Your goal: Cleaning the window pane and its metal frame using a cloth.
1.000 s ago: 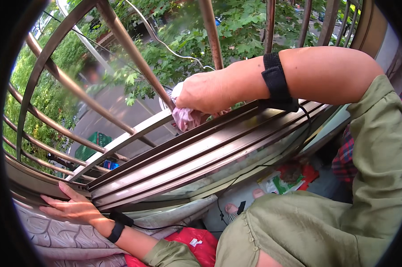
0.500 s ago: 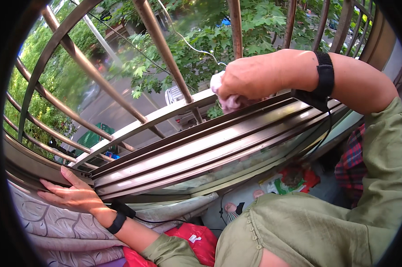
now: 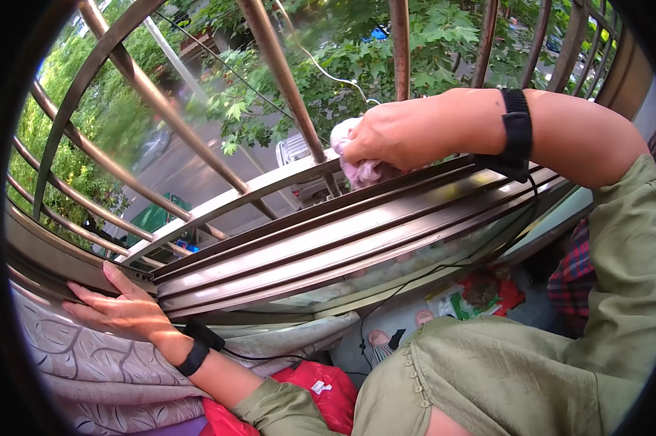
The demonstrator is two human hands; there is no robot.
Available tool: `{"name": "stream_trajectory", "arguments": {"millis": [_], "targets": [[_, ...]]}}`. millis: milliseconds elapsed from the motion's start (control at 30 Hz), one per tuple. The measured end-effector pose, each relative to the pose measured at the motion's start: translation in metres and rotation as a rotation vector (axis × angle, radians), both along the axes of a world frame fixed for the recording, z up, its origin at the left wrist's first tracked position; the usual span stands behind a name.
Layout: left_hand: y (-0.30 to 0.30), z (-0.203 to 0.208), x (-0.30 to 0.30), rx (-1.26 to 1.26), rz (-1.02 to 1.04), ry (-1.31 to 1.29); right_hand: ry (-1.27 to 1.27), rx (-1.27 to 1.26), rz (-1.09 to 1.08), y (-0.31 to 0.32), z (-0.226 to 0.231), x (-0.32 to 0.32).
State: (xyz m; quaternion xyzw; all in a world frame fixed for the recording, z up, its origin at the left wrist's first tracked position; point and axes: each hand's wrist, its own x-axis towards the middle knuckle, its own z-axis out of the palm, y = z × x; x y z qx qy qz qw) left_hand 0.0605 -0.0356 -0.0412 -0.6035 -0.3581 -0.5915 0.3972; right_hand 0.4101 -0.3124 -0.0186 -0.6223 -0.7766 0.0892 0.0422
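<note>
My right hand [image 3: 408, 133] is closed round a crumpled pale pink cloth [image 3: 357, 168]. It holds the cloth at the outer edge of the metal window track [image 3: 306, 251], beside the flat rail [image 3: 215, 206] of the window bars. Part of the cloth is hidden under my fingers. Far to the left, my left hand [image 3: 128, 311] lies open with its fingers spread against the brown window frame [image 3: 62, 247], at the track's left end. Nothing shows in that hand.
Round metal bars [image 3: 280, 65] stand beyond the track, with a thin white cable [image 3: 320, 67] hanging by them. A patterned curtain [image 3: 102, 363] and a red cloth item [image 3: 320, 400] lie at lower left. A black cord [image 3: 415, 272] runs from my right wrist.
My right hand has moved slightly left with the cloth along the track's outer edge. My left hand stays against the frame. The view has shifted slightly.
</note>
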Motion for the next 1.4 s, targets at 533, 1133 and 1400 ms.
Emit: {"name": "stream_trajectory", "arguments": {"millis": [533,1133,1400], "targets": [[0.002,0.000,0.001,-0.007,-0.048,-0.017,-0.136,0.225,0.178,0.047,0.014,-0.066],[-0.002,0.000,0.001,-0.001,-0.023,-0.020,-0.121,0.031,0.203,0.099,0.008,-0.064],[-0.005,0.000,0.004,-0.044,-0.038,-0.040,-0.281,0.026,0.285,0.070,0.000,-0.045]]}}
